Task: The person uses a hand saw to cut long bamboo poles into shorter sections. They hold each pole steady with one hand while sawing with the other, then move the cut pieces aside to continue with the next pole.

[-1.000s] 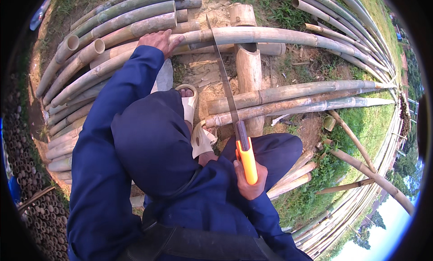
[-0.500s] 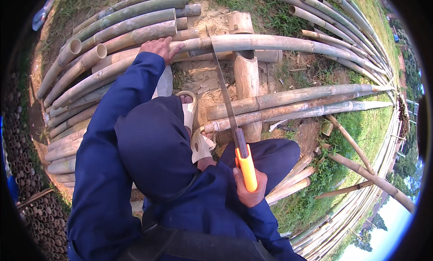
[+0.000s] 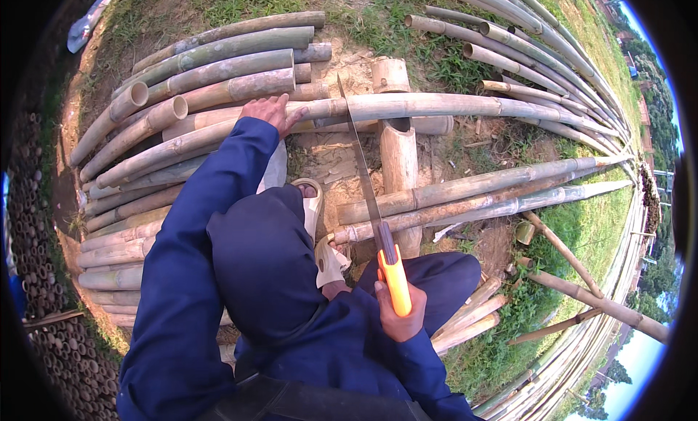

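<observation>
A long bamboo pole (image 3: 451, 105) lies crosswise in front of me. My left hand (image 3: 269, 115) grips it from above, thumb stretched along the pole. In my right hand (image 3: 401, 313) is a hand saw (image 3: 363, 159), held by its orange handle. The long blade reaches away from me and crosses the pole a little right of my left hand, its tip past the far side. Whether the teeth have cut into the bamboo is too small to tell. Under the pole, a thick bamboo piece (image 3: 398, 155) with an open notch stands as a support.
Cut bamboo lengths (image 3: 218, 65) are stacked at left. More long poles (image 3: 502, 46) lie at far right. Several poles (image 3: 472, 185) rest across the ground near my sandalled feet (image 3: 331, 265). A frame of bamboo sticks (image 3: 574, 286) stands at right, on grass.
The whole scene sits lower in the picture as the view tilts. My left hand stays on the pole, and the saw still lies across it in my right hand.
</observation>
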`<action>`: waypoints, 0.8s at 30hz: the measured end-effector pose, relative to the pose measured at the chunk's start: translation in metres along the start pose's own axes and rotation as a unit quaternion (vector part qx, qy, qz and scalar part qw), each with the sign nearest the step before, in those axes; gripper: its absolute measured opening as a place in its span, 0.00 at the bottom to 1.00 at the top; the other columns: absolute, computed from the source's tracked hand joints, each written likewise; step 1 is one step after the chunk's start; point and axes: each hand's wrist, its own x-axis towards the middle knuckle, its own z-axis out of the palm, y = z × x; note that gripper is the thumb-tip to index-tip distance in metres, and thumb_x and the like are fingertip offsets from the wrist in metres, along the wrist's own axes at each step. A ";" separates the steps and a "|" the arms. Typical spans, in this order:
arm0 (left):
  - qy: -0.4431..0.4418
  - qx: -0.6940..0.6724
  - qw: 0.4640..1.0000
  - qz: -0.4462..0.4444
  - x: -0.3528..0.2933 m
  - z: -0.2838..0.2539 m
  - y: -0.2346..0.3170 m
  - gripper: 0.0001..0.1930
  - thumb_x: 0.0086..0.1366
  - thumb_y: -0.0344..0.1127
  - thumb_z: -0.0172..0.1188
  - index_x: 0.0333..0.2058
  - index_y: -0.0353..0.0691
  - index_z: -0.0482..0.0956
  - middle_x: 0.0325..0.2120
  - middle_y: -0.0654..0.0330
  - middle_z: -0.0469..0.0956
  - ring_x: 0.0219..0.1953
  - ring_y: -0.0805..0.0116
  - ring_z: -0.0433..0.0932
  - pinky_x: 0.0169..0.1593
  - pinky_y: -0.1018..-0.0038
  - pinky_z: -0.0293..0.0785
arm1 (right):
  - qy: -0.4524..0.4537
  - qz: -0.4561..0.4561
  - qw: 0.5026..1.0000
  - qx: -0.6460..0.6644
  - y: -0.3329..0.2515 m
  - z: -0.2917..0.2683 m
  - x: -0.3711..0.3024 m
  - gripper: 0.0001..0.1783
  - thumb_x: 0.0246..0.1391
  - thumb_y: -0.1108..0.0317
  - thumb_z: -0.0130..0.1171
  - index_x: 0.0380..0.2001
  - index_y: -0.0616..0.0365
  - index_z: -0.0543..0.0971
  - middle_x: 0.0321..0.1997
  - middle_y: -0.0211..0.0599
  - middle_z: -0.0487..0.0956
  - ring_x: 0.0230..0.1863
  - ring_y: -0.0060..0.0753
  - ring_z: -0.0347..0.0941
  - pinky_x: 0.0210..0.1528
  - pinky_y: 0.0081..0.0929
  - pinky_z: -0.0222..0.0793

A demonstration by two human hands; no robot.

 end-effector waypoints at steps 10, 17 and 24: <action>-0.010 0.021 1.000 -0.007 -0.003 0.001 -0.002 0.41 0.70 0.73 0.37 0.57 0.43 0.78 0.46 0.49 0.84 0.49 0.50 0.83 0.54 0.57 0.77 | -0.022 0.011 0.999 0.021 0.008 0.014 0.013 0.09 0.59 0.75 0.65 0.40 0.70 0.83 0.23 0.29 0.77 0.24 0.16 0.69 0.28 0.21 0.68; 0.003 0.018 1.000 0.007 0.000 0.003 0.006 0.42 0.70 0.74 0.36 0.58 0.43 0.77 0.47 0.50 0.84 0.50 0.51 0.83 0.55 0.57 0.76 | -0.022 0.000 1.000 -0.012 0.008 0.032 0.085 0.12 0.58 0.70 0.65 0.23 0.67 0.77 0.15 0.42 0.72 0.16 0.29 0.65 0.23 0.34 0.64; -0.004 0.027 1.000 -0.011 -0.003 0.000 -0.003 0.42 0.70 0.74 0.35 0.57 0.42 0.78 0.47 0.49 0.84 0.50 0.50 0.82 0.55 0.58 0.76 | -0.023 -0.003 1.000 -0.001 0.005 0.017 0.029 0.06 0.56 0.74 0.66 0.34 0.67 0.81 0.18 0.42 0.76 0.24 0.29 0.80 0.28 0.29 0.72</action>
